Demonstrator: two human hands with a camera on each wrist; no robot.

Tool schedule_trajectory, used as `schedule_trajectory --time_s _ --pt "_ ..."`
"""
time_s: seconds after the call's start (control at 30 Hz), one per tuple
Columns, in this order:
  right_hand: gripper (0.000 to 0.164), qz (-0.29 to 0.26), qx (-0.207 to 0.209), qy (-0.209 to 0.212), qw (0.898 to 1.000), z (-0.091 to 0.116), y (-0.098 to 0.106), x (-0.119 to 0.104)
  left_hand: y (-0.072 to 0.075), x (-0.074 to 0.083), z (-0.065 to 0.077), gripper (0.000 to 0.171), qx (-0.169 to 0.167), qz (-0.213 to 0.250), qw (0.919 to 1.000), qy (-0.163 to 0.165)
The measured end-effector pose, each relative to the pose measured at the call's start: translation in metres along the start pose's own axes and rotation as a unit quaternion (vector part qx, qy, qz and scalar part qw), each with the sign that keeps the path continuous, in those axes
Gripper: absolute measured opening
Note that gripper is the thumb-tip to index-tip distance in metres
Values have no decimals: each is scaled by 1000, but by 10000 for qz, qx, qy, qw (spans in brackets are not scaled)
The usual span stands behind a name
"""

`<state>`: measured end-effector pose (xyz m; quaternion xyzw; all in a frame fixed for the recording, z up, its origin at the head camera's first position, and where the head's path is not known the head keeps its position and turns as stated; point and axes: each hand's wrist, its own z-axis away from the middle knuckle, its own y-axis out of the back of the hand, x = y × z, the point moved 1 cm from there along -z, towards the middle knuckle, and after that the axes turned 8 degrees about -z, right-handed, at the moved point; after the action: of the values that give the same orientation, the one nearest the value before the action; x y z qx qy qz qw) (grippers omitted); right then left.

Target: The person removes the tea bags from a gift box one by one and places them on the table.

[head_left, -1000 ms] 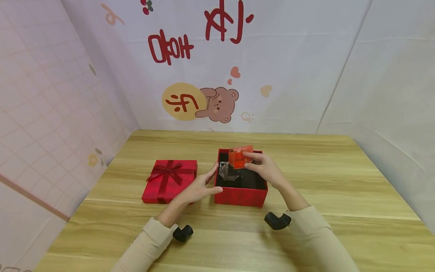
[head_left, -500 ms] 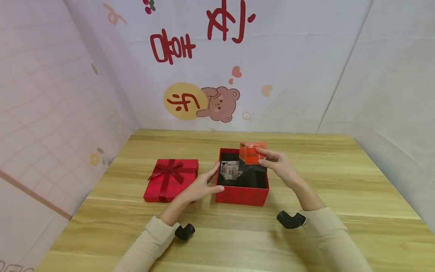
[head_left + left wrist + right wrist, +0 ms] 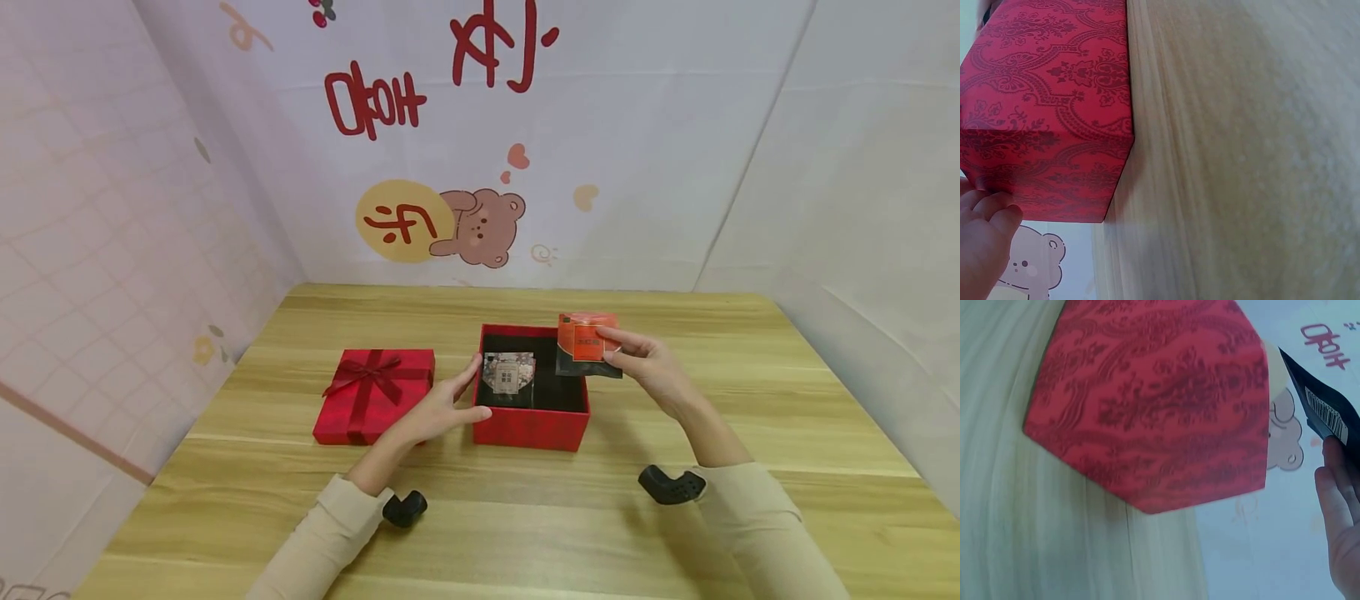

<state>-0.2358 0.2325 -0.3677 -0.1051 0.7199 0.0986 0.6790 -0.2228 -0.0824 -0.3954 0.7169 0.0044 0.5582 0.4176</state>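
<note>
A red patterned gift box (image 3: 529, 430) with a black inside stands open on the table. My right hand (image 3: 651, 368) pinches an orange and black packet (image 3: 588, 343) by its right side, above the box's right rim. In the right wrist view the packet's dark back (image 3: 1319, 400) shows a barcode. Inside the box, on the left, lies a flower-printed clear packet (image 3: 507, 379). My left hand (image 3: 437, 412) touches the box's left side, thumb at the near corner and fingers along the wall. The left wrist view shows those fingers (image 3: 999, 209) against the red wall.
Left of the box lies its red lid (image 3: 390, 392) with a dark red ribbon bow, partly behind my left forearm. The wooden table (image 3: 480, 533) meets a white printed backdrop (image 3: 637, 150) at its far edge. Black wrist devices (image 3: 671, 485) hang at both cuffs.
My right hand has moved right with the orange packet, from over the box's middle to its right rim. The flower-printed packet now shows more fully. My left hand stays at the box.
</note>
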Motion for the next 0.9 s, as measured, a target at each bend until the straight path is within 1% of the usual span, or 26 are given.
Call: schedule_trajectory --time_s 0.07,0.1,0.17,0.3,0.37,0.6,0.63,0.8,0.9 --pt "49 -40 6 -38 10000 2 4 1 0 -1 0 80 10 -29 10000 -11" --pt "49 -94 9 -55 9999 3 6 1 -1 -5 -1 80 24 -41 10000 -9" --pt "48 -287 -28 -78 9996 4 10 3 -3 -12 -4 81 76 -82 9999 -22" --pt "47 -712 -141 -82 9973 6 17 6 -5 -18 -5 82 160 -111 9998 -93" --pt "46 -847 -139 -77 9963 7 21 8 -5 -19 -5 83 176 -78 9997 -128" --pt "45 -930 -114 -103 9955 8 32 16 -6 -20 -4 85 177 -39 9997 -157" --pt "43 -1027 -92 -102 9946 9 34 18 -6 -20 -5 84 180 -43 9997 -154" --pt "39 -1135 23 -139 9934 10 44 28 -7 -21 -5 81 213 -45 9995 -236" --pt "42 -1192 105 -225 9926 11 51 33 -8 -21 -6 81 241 -52 9993 -291"
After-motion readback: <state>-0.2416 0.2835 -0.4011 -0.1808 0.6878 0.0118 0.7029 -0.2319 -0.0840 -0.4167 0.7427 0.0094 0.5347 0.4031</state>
